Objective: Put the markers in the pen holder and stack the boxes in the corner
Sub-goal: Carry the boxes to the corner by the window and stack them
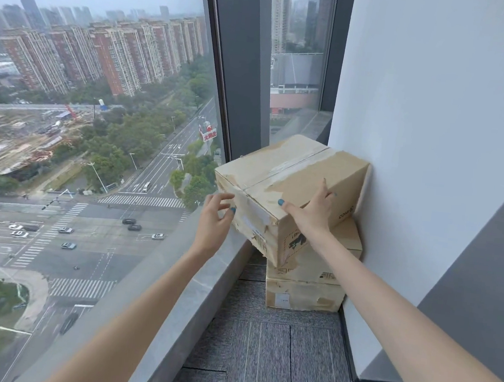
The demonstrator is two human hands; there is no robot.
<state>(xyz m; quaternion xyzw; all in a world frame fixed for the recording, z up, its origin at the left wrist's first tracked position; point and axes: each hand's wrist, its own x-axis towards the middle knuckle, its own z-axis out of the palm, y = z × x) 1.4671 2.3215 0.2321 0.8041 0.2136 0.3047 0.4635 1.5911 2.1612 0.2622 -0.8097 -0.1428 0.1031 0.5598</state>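
Note:
A worn cardboard box (283, 175) with torn tape sits on top of a lower cardboard box (305, 289) in the corner between the window and the white wall. The top box is turned at an angle and overhangs the lower one toward the window sill. My right hand (312, 211) lies flat on the top box's near right edge, thumb on the top face. My left hand (215, 218) hovers with fingers apart at the box's near left corner, fingertips touching or almost touching it. No markers or pen holder are in view.
A grey stone window sill (153, 289) runs along the left, under floor-to-ceiling glass. A white wall (435, 148) closes the right side, with a dark panel (482, 293) nearer me. Grey carpet tiles (273, 364) cover the floor before the boxes.

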